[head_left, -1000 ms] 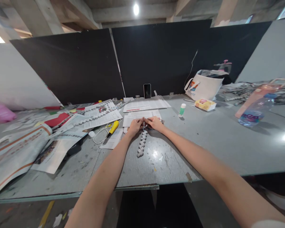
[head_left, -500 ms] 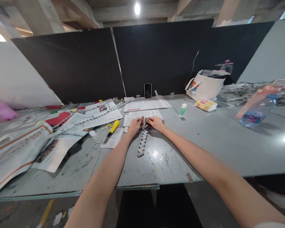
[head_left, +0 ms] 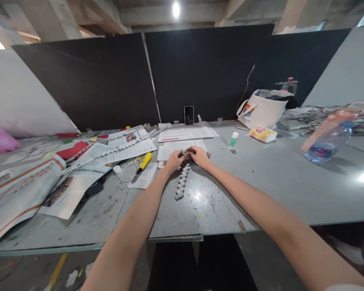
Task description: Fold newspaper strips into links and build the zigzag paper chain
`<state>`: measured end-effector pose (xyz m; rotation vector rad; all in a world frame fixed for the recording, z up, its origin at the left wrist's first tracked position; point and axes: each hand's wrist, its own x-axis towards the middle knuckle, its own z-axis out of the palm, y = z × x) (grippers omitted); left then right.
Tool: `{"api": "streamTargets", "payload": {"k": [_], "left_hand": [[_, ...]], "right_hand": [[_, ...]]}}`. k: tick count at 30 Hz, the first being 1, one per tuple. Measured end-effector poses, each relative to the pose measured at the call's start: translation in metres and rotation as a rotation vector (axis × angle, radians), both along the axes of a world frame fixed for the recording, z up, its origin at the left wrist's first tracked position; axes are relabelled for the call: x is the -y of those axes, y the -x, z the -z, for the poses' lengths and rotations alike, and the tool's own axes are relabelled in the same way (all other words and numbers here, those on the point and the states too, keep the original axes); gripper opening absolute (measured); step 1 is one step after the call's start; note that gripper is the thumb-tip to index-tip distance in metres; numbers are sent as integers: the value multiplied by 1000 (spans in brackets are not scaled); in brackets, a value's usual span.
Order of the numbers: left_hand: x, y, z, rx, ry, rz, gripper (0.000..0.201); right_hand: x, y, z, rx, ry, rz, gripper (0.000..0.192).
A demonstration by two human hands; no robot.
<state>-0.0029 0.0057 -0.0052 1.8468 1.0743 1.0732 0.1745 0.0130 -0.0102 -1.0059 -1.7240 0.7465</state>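
Note:
A zigzag braid of folded paper strips lies on the grey table, running from my hands toward the near edge. Its far end is between the fingers of my left hand and my right hand. Both hands are closed, their fingertips meeting over that end and partly hiding it. Under and behind them lie printed paper sheets. To the left are a yellow-handled cutter and a white cable.
A glue stick, a yellow tissue pack, a white bag and a water bottle stand to the right. A phone leans on the black partition. Newspapers and more paper braids cover the left side.
My fingertips have come closer together over the far end of the braid, and my right fingers have curled in. The braid's near end has barely shifted.

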Motion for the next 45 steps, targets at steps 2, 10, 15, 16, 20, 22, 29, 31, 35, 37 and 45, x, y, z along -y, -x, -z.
{"api": "streamTargets", "payload": {"k": [2, 10, 15, 16, 20, 22, 29, 31, 35, 37, 45], "left_hand": [[0, -1, 0, 15, 17, 21, 53], [-8, 3, 2, 142, 47, -87, 54], [-6, 0, 1, 138, 126, 6, 56], [-6, -1, 1, 132, 129, 14, 54], [-7, -2, 2, 120, 128, -1, 50], [-8, -2, 2, 117, 130, -18, 48], [-10, 2, 4, 167, 97, -107, 47], [-11, 4, 5, 198, 92, -132, 45], [-14, 5, 7, 254, 85, -170, 45], [-15, 5, 8, 270, 86, -174, 46], [-15, 4, 9, 290, 91, -172, 44]], "right_hand": [[1, 0, -1, -10, 7, 10, 27], [5, -3, -8, -166, -58, 137, 46], [9, -2, -13, -293, -32, 73, 43], [10, -2, -13, -302, -30, 53, 42], [10, 1, -13, -294, 6, -17, 38], [10, 2, -13, -284, 7, -37, 36], [15, 0, -14, -213, -68, -66, 34], [16, -1, -14, -181, -63, -64, 36], [12, -2, -11, -172, -39, -67, 36], [10, -2, -9, -182, -39, -68, 35], [-3, -3, 3, -43, -39, 5, 37]]}}
